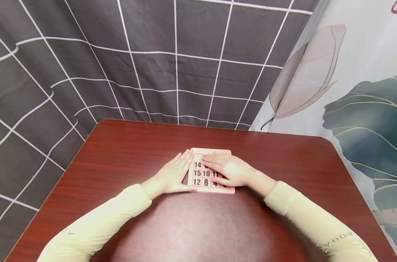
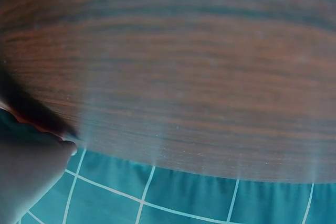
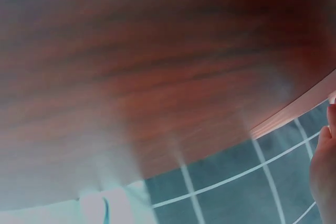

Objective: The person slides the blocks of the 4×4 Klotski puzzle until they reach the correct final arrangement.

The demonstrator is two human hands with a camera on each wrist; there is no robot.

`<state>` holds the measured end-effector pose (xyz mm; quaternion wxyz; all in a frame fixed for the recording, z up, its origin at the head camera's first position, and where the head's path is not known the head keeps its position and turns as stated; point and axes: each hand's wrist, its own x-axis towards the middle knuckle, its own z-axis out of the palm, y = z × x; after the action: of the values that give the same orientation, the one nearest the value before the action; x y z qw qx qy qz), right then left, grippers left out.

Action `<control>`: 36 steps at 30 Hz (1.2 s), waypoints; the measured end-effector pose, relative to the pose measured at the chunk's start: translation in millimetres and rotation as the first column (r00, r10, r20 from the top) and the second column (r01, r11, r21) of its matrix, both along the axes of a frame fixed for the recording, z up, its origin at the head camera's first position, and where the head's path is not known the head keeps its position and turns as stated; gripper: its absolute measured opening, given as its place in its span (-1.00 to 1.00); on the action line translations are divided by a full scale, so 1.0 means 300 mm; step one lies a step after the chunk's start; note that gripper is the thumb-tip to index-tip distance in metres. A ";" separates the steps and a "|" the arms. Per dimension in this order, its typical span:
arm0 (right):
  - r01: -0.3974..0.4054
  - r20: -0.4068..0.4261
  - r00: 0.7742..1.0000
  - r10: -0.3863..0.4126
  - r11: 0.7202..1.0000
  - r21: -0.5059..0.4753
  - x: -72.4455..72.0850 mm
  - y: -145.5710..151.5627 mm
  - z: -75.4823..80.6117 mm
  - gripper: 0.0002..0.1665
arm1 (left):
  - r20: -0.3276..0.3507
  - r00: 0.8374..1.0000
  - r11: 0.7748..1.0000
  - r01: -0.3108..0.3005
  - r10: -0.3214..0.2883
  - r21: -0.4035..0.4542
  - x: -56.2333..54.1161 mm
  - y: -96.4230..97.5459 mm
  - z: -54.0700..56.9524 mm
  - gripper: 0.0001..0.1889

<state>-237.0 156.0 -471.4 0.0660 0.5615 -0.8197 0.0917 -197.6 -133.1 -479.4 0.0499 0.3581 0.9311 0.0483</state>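
Observation:
A flat number slide puzzle with a pale pink frame (image 1: 211, 190) lies on the table in the head view. Black numerals such as 14, 15, 10, 12 and 8 show on its square tiles (image 1: 206, 173). My left hand (image 1: 173, 175) rests along the left side, its fingers straight, its thumb at the lower edge. Across the right part lies my right hand (image 1: 234, 170), fingers extended over the tiles and covering several of them. Only part of the left hand (image 2: 31, 174) shows in the left wrist view. The right wrist view catches the right hand (image 3: 325, 171) beside the puzzle's pink side (image 3: 291, 111).
The puzzle is on a reddish-brown wooden table (image 1: 136, 142) with rounded far corners. A dark grey curtain with white grid lines (image 1: 152, 69) hangs behind and to the left. On the right hangs a white curtain with leaf prints (image 1: 365, 47).

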 end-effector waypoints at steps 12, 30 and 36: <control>-0.063 0.007 0.998 0.063 0.997 0.035 0.025 -0.071 0.008 -0.28 | 0.017 1.000 1.000 -0.013 0.013 -0.027 -0.006 0.002 0.001 0.23; 0.021 0.029 0.999 -0.022 0.999 0.032 -0.032 -0.078 0.015 -0.28 | 0.001 1.000 1.000 -0.002 0.002 0.001 0.006 0.003 0.013 0.22; -0.038 0.023 0.999 0.039 0.999 -0.012 0.008 -0.065 0.014 -0.28 | -0.003 1.000 1.000 -0.005 0.005 -0.011 0.008 -0.001 0.020 0.21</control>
<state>-234.7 136.5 -467.1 0.0580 0.5757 -0.8089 0.1042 -195.3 -133.3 -473.3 0.0502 0.3554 0.9324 0.0429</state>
